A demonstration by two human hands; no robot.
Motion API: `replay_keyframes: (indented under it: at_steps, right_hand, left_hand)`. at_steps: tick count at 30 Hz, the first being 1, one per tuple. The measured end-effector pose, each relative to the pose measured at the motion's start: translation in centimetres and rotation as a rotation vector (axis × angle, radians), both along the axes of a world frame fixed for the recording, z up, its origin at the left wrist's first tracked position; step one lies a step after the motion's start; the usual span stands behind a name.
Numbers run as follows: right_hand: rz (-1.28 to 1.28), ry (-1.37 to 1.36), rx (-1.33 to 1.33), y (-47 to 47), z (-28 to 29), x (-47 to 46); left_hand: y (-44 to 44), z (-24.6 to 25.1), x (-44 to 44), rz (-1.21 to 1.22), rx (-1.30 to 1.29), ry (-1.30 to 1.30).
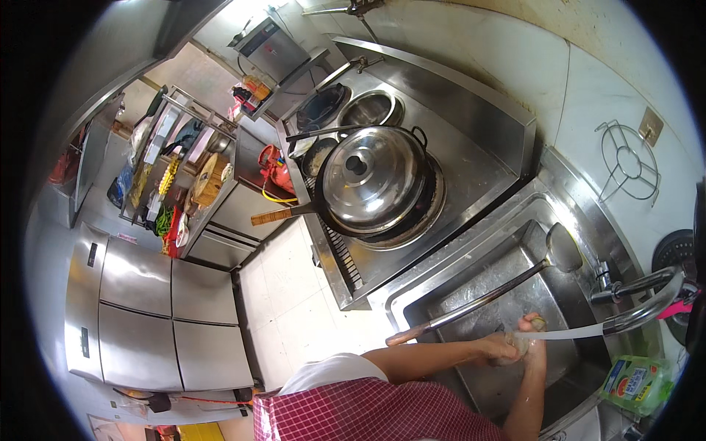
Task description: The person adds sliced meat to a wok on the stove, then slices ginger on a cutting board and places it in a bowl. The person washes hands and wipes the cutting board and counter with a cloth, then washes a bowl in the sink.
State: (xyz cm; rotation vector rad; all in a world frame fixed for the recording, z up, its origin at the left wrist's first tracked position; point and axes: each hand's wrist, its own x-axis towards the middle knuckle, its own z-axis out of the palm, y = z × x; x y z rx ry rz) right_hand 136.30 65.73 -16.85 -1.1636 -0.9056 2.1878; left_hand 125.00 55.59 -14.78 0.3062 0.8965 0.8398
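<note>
Over the stainless steel sink (474, 286), my left hand (501, 348) is closed around a small pale wet item (517, 343), too blurred to name. My right hand (533, 331) is close beside it, fingers curled on a small yellow-green item (538, 323); whether both are one thing cannot be told. A stream of water (568, 332) from the curved faucet spout (642, 311) runs onto my hands. A long-handled wok ladle (496, 289) lies across the sink, its bowl at the far rim and its wooden handle end over the near edge.
A lidded wok (375, 176) sits on the stove (469, 149), its wooden handle (270, 216) jutting out left. Near it are a metal pot (368, 110) and a small pan (319, 157). A green detergent bottle (637, 383) stands right of the sink.
</note>
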Motion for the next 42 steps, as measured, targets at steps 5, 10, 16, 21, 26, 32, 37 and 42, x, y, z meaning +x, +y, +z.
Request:
replay_keyframes:
  at_steps: [5,10,16,21,26,32,37,42]
  right_hand:
    - [0.128,-0.307,0.586,-0.9,-0.2,-1.1]
    - [-0.005,-0.315,0.942,-1.0,6.9,-0.7]
    - [0.245,-0.361,1.538,-3.5,11.8,0.2]
    - [-0.474,-0.111,0.628,-4.8,8.7,-0.1]
    - [-0.699,0.183,-0.077,-4.6,6.5,-0.2]
    - [-0.254,0.186,-0.494,-5.4,7.5,1.1]
    - [0.042,0.147,-0.590,-6.3,8.7,1.5]
    - [0.483,0.136,-0.375,-6.8,8.8,1.5]
  left_hand:
    - [1.6,-2.1,0.6,-0.459,0.247,1.160]
    - [1.8,0.1,-3.4,-0.251,0.164,0.119]
    - [5.2,3.1,-0.8,0.495,-0.138,-0.308]
    - [5.8,5.4,0.9,0.821,0.111,0.229]
    - [4.8,9.1,1.8,0.588,0.715,1.080]
    - [1.4,11.3,1.6,0.233,1.332,1.091]
    - [-0.6,13.1,1.5,-0.076,1.627,0.978]
    - [-1.6,13.2,2.7,-0.309,1.771,0.807]
